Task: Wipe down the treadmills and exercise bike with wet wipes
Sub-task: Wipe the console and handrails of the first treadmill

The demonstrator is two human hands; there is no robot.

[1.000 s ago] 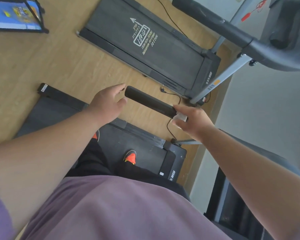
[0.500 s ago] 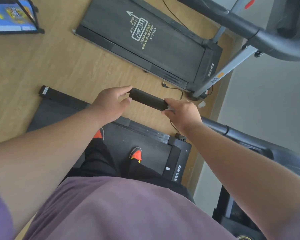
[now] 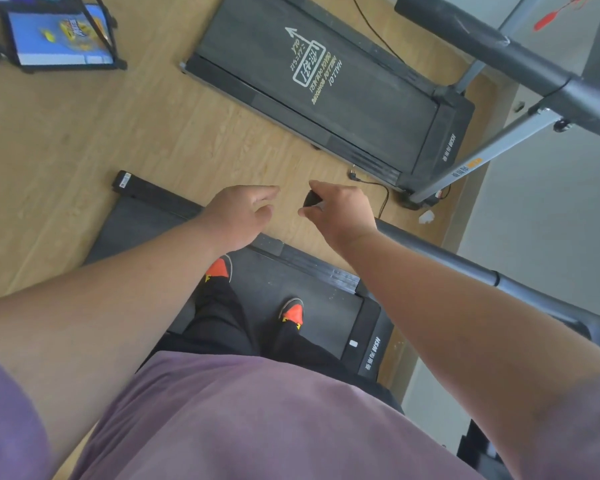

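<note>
Two bare arms reach forward over a purple shirt (image 3: 257,420) and black trousers (image 3: 222,323). Below them, two orange-toed shoes (image 3: 291,311) stand on the belt of the near treadmill (image 3: 312,292), whose front cover carries white lettering. That treadmill's black handrail (image 3: 440,258) runs from the lower right up toward the middle, passing under the right forearm. The right hand (image 3: 340,209) is curled round the rail's rounded end cap (image 3: 311,199), thumb below and fingers over the top; whether a wipe sits inside this grip cannot be told. The left hand (image 3: 239,213) hovers just beside it with fingers loosely spread, holding nothing and not touching the rail. A small crumpled white piece, perhaps a wipe (image 3: 426,216), lies on the floor (image 3: 84,140) to the right of the rail, near the wall. Beyond the hands, across a strip of wooden floor, a second treadmill (image 3: 326,98) lies with a white arrow and printed text on its belt. A black cable (image 3: 374,185) trails from its front corner. Its grey upright and dark handrail (image 3: 499,53) cross the upper right. At the far upper left stands a black frame holding a blue packet (image 3: 63,39).
</note>
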